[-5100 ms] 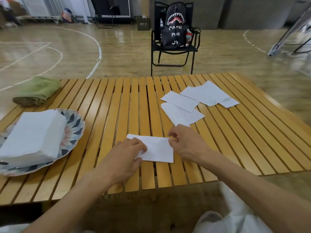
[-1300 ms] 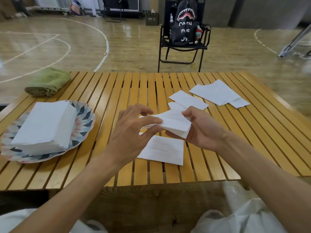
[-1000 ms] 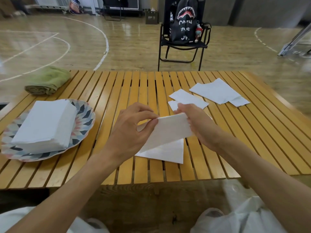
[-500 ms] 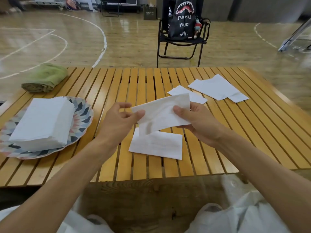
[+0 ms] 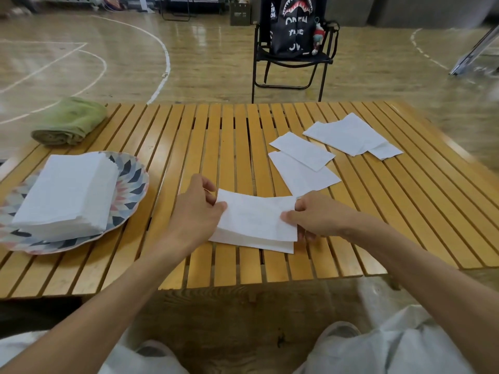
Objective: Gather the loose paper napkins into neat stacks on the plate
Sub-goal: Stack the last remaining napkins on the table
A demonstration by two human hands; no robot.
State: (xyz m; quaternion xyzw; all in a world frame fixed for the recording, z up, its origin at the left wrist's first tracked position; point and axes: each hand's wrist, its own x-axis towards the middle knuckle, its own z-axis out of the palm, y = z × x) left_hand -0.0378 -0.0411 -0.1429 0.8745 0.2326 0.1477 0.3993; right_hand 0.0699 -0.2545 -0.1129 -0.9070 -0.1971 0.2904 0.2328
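Behind table (image 5: pixel 243 136), bag (image 5: pixel 293 22) reads "OPEN THE"; hands pinch napkin (image 5: pixel 253 217).

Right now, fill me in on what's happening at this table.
A person is tidying paper napkins. The left hand and right hand each pinch an end of a folded napkin, holding it just over another napkin lying on the slatted table. A tall stack of napkins already sits on the patterned plate to the left. Several loose napkins still lie farther back on the right. A rolled green towel sits at the far left corner.
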